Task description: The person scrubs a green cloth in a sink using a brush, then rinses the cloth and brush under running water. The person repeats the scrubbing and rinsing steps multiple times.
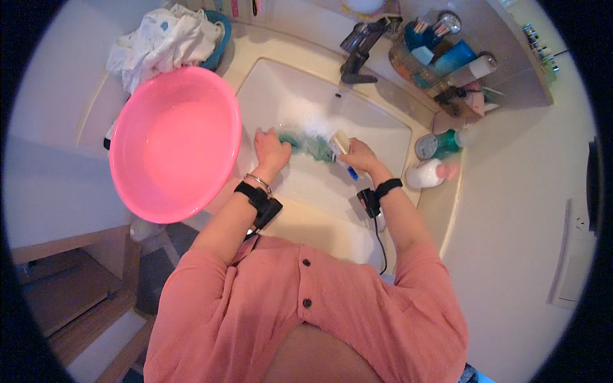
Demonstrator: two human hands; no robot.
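A wet green cloth (318,147) lies in the white sink basin (306,184), with whitish suds or water around it. At its left end is my left hand (273,149), fingers bent and closed on the fabric. My right hand (359,155) grips a pale, block-shaped thing (340,142) over the cloth's right end; it may be a brush or a bar of soap. A small blue part (353,173) shows just below that hand. Whether the pale thing touches the cloth cannot be told.
A pink plastic basin (175,143) stands left of the sink. Behind it, white cloth (163,43) is heaped in a teal basin (221,40). A dark faucet (357,57) rises at the back. Bottles, including a white pump bottle (425,174), line the right edge; a toiletries holder (407,60) sits behind.
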